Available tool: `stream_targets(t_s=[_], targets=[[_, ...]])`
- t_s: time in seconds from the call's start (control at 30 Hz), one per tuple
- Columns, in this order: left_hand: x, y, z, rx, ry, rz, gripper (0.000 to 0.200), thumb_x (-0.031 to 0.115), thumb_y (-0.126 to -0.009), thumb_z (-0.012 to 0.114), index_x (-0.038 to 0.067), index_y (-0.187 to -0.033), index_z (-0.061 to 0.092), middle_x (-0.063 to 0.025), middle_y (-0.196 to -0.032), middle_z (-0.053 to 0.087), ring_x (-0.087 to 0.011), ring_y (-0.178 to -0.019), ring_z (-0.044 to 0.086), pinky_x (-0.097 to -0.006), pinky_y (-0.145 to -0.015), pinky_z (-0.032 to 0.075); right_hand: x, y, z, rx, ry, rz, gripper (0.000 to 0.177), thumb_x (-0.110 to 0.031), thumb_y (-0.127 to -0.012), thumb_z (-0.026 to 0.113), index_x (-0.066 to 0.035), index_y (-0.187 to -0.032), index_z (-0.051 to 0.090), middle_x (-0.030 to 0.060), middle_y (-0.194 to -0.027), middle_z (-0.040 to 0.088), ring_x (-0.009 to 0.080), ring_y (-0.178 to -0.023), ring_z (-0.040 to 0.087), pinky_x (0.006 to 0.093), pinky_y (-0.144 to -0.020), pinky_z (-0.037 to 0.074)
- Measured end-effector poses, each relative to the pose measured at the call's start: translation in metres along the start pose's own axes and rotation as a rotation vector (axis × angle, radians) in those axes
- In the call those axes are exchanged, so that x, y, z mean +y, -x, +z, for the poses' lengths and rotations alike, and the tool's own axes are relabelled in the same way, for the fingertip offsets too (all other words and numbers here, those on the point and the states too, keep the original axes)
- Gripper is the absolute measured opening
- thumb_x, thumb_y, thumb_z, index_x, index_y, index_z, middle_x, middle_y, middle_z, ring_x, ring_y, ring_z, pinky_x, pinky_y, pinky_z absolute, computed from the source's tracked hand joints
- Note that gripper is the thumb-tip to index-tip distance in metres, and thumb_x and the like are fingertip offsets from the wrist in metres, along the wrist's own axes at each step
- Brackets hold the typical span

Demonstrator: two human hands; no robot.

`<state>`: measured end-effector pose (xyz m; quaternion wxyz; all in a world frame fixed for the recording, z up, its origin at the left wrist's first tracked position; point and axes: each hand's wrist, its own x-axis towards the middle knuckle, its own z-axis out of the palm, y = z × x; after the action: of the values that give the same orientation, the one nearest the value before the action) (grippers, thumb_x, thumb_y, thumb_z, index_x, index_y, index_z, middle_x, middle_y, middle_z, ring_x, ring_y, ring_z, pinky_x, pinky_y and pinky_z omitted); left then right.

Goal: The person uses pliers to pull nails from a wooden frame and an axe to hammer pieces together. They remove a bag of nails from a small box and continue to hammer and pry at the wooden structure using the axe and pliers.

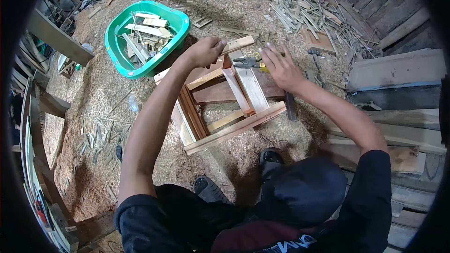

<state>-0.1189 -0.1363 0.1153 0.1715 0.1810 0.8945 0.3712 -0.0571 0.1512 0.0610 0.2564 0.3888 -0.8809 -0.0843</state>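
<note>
A small wooden frame (243, 122) of pale and reddish slats lies on the ground before me. My left hand (206, 52) is closed at its far rail, the fingertips hidden from this angle. Just right of it, a pair of pliers (246, 63) with yellow handles points its jaws left over the frame's slats. My right hand (282, 69) is around the handles, its fingers partly raised. Under the frame runs a dark reddish board (272, 86), and a dark metal bar (290, 107) sticks out at the right.
A green plastic tub (112, 47) of wood offcuts stands at the upper left. A heap of thin wood scraps (304, 11) lies at the upper right. Stacked planks (398, 72) line the right side. A wooden post (61, 37) leans at left. Sawdust covers the ground around my sandals (208, 189).
</note>
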Motion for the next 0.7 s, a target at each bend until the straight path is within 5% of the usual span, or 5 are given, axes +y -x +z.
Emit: stream_targets(t_s=[0.17,0.37,0.47,0.5,0.7], targets=[[0.0,-0.002,0.001,0.015,-0.059,0.019,0.047,0.04,-0.104,0.042,-0.002,-0.087,0.056,-0.0084,-0.063,0.056,-0.0186,-0.052,0.057,-0.036,-0.05,0.047,-0.001,-0.004,-0.002,-0.15,-0.204,0.132,0.05,-0.012,-0.093,0.047,-0.001,-0.141,0.041,0.0203,-0.126,0.053,0.0354,-0.113,0.059,0.0514,-0.094,0.05],[-0.016,-0.019,0.007,0.093,-0.167,0.136,0.046,0.039,-0.103,0.043,-0.003,-0.087,0.055,-0.0118,-0.061,0.056,-0.0218,-0.051,0.059,-0.0388,-0.051,0.048,0.019,-0.008,0.002,-0.07,-0.464,0.103,0.043,-0.008,-0.091,0.056,-0.005,-0.134,0.048,0.0158,-0.105,0.059,0.0283,-0.086,0.067,0.0397,-0.071,0.056],[-0.017,-0.019,0.006,0.137,-0.179,0.159,0.046,0.039,-0.103,0.044,-0.002,-0.085,0.054,-0.012,-0.06,0.056,-0.0223,-0.051,0.059,-0.0397,-0.052,0.048,0.006,-0.006,0.011,-0.307,-1.34,0.617,0.025,-0.015,-0.098,0.056,-0.003,-0.12,0.053,0.0062,-0.086,0.06,0.0172,-0.074,0.064,0.0334,-0.064,0.053],[-0.017,-0.016,0.006,0.142,-0.18,0.155,0.046,0.038,-0.103,0.044,-0.002,-0.084,0.054,-0.0118,-0.06,0.056,-0.0223,-0.051,0.059,-0.04,-0.052,0.049,-0.015,-0.004,0.008,-0.168,-1.544,0.844,0.021,-0.023,-0.102,0.053,-0.003,-0.106,0.056,0.0001,-0.076,0.058,0.0107,-0.068,0.059,0.0275,-0.061,0.05],[-0.014,-0.008,0.008,0.148,-0.179,0.105,0.046,0.041,-0.101,0.048,-0.001,-0.083,0.055,-0.013,-0.063,0.059,-0.0228,-0.055,0.061,-0.0398,-0.055,0.048,0.0,0.001,0.003,0.087,-1.463,0.692,0.019,-0.021,-0.102,0.052,-0.004,-0.106,0.058,0.0057,-0.089,0.064,0.0126,-0.074,0.063,0.027,-0.064,0.053]])
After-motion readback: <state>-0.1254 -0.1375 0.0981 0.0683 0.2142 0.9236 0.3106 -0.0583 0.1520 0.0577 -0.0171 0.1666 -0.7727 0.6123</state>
